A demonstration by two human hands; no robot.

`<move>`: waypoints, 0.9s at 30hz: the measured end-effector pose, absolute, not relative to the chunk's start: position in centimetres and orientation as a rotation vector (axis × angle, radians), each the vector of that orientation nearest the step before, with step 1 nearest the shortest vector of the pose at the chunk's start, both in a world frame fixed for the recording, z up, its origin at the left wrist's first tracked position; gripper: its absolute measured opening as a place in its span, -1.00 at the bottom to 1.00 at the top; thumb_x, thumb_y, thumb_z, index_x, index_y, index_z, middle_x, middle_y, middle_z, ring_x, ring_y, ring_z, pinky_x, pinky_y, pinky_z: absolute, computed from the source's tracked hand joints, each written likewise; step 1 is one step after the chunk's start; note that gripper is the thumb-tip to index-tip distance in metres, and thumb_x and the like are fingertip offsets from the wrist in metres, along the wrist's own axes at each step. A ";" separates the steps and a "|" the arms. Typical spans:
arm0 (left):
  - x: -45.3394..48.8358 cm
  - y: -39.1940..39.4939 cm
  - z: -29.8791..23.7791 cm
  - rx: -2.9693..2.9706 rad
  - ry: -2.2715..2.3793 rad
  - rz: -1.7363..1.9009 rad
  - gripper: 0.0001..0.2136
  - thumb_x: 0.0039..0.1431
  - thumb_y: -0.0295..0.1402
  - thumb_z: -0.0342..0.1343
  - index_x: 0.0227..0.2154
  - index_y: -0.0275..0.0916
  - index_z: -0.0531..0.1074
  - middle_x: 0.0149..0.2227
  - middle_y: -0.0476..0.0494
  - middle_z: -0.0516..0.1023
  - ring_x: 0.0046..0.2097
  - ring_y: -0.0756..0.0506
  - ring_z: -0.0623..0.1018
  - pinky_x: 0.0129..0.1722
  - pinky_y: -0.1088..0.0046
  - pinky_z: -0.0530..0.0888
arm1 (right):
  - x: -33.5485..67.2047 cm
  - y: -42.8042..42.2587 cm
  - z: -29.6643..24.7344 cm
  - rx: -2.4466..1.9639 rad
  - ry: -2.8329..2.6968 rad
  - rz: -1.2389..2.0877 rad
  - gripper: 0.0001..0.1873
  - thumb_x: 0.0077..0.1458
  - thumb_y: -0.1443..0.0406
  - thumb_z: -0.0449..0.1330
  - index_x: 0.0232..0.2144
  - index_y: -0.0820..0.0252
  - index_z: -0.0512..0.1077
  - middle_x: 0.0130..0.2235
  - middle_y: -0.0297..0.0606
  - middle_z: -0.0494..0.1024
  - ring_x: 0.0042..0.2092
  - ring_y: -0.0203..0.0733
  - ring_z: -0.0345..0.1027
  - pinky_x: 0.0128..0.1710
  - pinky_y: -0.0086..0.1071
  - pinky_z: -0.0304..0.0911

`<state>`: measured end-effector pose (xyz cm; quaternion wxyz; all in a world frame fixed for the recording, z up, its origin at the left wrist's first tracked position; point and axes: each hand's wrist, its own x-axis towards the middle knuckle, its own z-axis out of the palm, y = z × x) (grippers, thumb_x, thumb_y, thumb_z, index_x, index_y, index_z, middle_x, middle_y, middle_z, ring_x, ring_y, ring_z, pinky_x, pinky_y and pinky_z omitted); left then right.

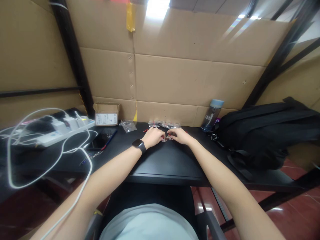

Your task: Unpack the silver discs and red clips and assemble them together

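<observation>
Both hands meet over the middle of the desk [170,165], their fingertips at a few small red and silvery parts [170,137] that lie between them, on the desk or just above it; they are too small to make out further. The left hand [153,137] comes in with bent fingers and touches, or nearly touches, the nearer bits, and a black watch [139,144] sits on its wrist. The right hand [178,136] has thumb and forefinger curved toward the same parts. I cannot tell whether either hand pinches a piece or merely rests against it, since the fingers hide the contact. Just behind the hands lie clear packets [172,125], near the foot of the cardboard wall [172,80]. To their left are a crumpled clear bag [128,125] and an open box [106,119] with a white label on its front. Nearer the left edge, a white power strip [62,133] carries several plugs, and a white cable [88,163] loops down across the left forearm. On the right, a bottle [212,116] with a light blue cap leans slightly beside a black backpack [260,133].
</observation>
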<state>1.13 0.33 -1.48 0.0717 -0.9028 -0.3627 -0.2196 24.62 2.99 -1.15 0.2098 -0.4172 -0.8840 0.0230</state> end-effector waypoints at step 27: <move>0.9 1.7 -2.0 -2.857 -1.617 -2.665 -0.60 -0.14 -0.11 0.46 -0.30 -0.31 0.68 -0.16 -0.32 0.70 0.00 -0.25 0.61 0.18 0.19 0.37 | 20.0 -1.0 1.3 -0.924 -1.879 0.098 -0.86 0.15 0.25 0.25 -0.30 0.12 0.62 -0.29 -0.24 0.68 -0.30 -0.16 0.54 -0.28 -0.34 0.41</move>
